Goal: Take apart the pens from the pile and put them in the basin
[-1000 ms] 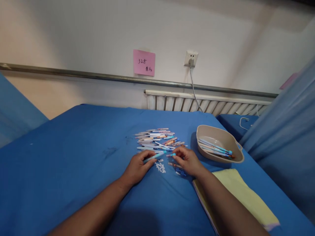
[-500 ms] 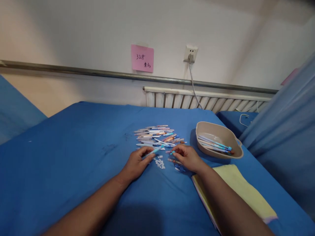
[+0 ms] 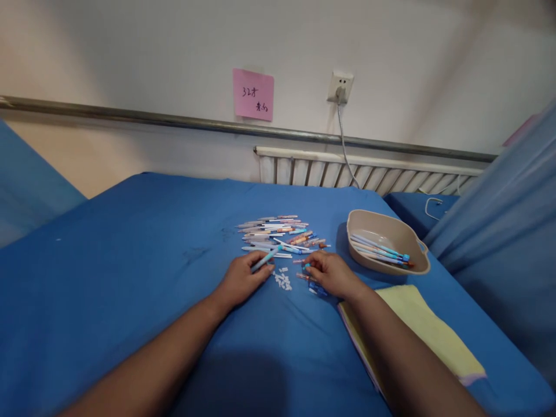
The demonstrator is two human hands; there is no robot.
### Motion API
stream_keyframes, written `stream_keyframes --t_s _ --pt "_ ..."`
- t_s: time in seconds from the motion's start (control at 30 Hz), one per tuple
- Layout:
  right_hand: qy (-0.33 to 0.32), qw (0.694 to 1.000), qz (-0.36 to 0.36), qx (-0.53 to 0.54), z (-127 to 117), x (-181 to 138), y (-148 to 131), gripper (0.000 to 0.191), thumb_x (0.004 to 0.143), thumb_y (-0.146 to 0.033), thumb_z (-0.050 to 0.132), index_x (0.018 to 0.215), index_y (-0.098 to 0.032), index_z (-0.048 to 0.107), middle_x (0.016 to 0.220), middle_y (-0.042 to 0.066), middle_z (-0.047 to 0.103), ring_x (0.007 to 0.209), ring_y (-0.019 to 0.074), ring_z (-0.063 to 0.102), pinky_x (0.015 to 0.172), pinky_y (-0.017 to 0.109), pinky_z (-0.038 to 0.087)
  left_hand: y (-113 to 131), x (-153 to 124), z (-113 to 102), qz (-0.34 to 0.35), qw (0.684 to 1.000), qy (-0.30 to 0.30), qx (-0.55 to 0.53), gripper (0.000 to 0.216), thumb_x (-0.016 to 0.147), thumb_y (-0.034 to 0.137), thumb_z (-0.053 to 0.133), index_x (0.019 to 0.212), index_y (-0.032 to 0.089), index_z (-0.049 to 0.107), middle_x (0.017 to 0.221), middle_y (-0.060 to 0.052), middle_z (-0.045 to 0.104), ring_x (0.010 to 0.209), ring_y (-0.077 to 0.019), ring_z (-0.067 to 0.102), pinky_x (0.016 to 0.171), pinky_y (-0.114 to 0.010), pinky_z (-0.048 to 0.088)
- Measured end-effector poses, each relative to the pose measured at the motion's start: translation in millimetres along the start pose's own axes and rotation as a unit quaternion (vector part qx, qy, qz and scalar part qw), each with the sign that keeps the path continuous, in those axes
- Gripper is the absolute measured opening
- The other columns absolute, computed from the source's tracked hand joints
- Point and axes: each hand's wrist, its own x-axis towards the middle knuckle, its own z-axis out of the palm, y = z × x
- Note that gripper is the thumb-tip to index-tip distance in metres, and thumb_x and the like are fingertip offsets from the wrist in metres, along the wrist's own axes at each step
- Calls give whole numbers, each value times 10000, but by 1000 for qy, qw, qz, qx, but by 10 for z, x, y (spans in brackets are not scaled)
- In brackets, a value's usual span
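Observation:
A heap of loose pens [image 3: 278, 234] lies on the blue sheet [image 3: 130, 278] in front of me. My left hand [image 3: 241, 281] is closed round a light blue pen [image 3: 266, 259] whose tip points up and to the right. My right hand [image 3: 332, 273] rests just to the right, fingers pinched on a small blue piece [image 3: 306, 267] at its fingertips. Small white bits [image 3: 283, 281] lie between both hands. A beige tray [image 3: 369, 263] with a few pens sits to the right of my right hand.
A yellow cloth [image 3: 428, 333] lies under my right forearm. Behind the blue surface runs a white radiator [image 3: 369, 174] and a metal rail [image 3: 130, 119]. A pink note [image 3: 253, 94] and a socket with a cable [image 3: 340, 88] are on the wall. Blue fabric [image 3: 512, 231] hangs at right.
The light blue pen in my left hand has tilted more upright and drawn in toward the hand. My right hand has shifted slightly left. The view has tipped a little.

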Motion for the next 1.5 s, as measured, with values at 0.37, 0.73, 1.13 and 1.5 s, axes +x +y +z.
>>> stream_keyframes --t_s 0.37,0.73,1.13,1.5 --pt "2 998 6 55 103 0 10 116 841 -248 529 910 -210 614 706 -14 625 608 115 539 569 214 371 145 14 46 73 942 -150 290 177 852 258 463 895 235 633 853 -42 582 785 -199 571 641 -265 374" --pt "-13 1000 -1 6 57 -1 -57 140 838 -238 533 939 -203 624 766 12 644 670 131 568 622 226 391 208 -5 49 91 921 -160 344 161 890 285 427 942 221 565 940 -37 553 812 -180 571 657 -254 397" --pt "-9 1000 -17 -12 63 -12 -56 136 834 -227 541 942 -193 617 825 30 636 719 135 573 658 225 397 338 -18 123 126 890 -173 402 171 855 131 383 879 184 544 874 -54 590 757 -200 576 601 -269 377" --pt "-11 1000 -21 -17 54 -15 -59 129 831 -216 543 933 -192 617 817 26 626 721 136 568 662 226 400 350 -32 121 105 899 -171 388 197 859 150 381 951 188 551 890 -66 617 809 -215 583 642 -279 404"
